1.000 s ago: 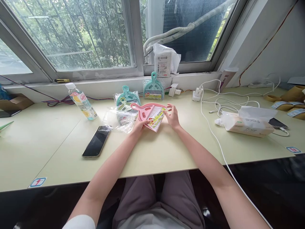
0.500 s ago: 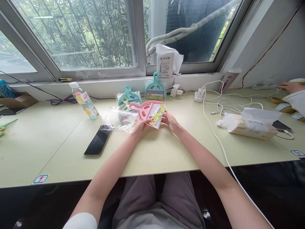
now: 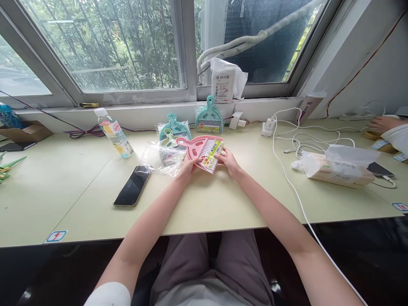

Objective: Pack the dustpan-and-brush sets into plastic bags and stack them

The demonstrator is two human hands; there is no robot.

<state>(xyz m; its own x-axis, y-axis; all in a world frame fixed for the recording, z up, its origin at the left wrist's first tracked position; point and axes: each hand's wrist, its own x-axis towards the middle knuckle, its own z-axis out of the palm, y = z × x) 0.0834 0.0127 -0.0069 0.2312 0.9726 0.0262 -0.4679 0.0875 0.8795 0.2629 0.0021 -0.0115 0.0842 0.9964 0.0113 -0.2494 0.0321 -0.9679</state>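
A pink mini dustpan and brush set with a yellow printed card is raised a little above the table. My left hand is closed on its lower left edge, thumb on top. On its right side, the fingers of my right hand pinch the edge by the card. Just behind and left lie a green set and a teal set in clear wrapping. A loose clear plastic bag lies beside my left hand. Another wrapped teal set leans against the wall under the window.
A phone and a drink bottle are on the left. A tissue pack, a charger and a white cable occupy the right. Another person's hand is at the far right near tape rolls.
My right hand's fingers have shifted slightly on the right edge of the pink set. The view has moved slightly. The other person's hand has moved a little.
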